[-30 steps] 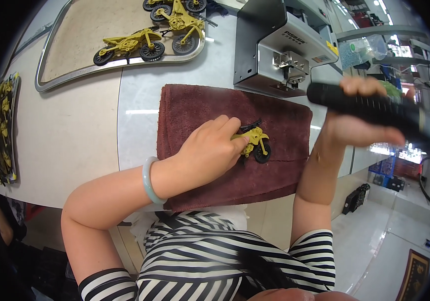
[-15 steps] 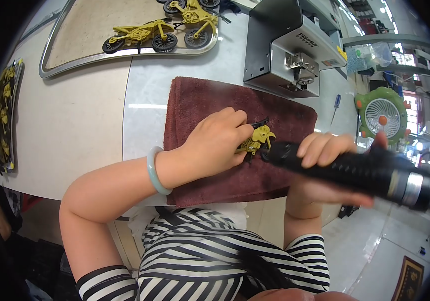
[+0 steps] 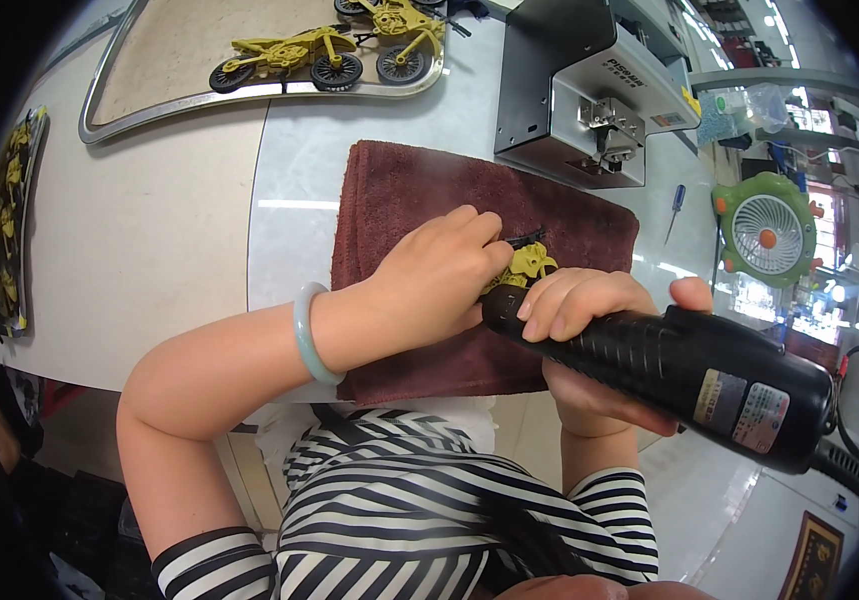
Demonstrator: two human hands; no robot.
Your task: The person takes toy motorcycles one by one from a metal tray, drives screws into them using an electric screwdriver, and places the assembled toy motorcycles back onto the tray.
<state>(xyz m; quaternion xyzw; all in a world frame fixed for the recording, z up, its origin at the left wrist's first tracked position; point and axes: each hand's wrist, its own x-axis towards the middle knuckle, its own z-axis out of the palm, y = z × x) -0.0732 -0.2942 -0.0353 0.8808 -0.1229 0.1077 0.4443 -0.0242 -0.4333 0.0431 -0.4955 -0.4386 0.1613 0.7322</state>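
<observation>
My left hand (image 3: 454,262) is closed on a small yellow toy motorcycle (image 3: 531,262) over a folded maroon towel (image 3: 409,180). Part of the toy is hidden behind the fingers and the tool. My right hand (image 3: 594,315) wraps round a black corded electric screwdriver (image 3: 674,375), holding it slantwise. The tool's front end lies against or just over the toy, close to my left fingers. Its tip is hidden, so contact cannot be made out.
A metal-rimmed tray (image 3: 179,115) with several finished-looking yellow toy motorcycles (image 3: 284,55) lies at the back. Behind the towel stands a grey and black machine (image 3: 574,110). A blue-handled screwdriver (image 3: 676,205) and green fan (image 3: 767,230) are to the right; a container of yellow parts (image 3: 4,230) sits far left.
My right hand has brought the electric screwdriver left, its front end now beside my left fingers, and its rear has swung downward. My left hand has barely moved and still grips the toy motorcycle.
</observation>
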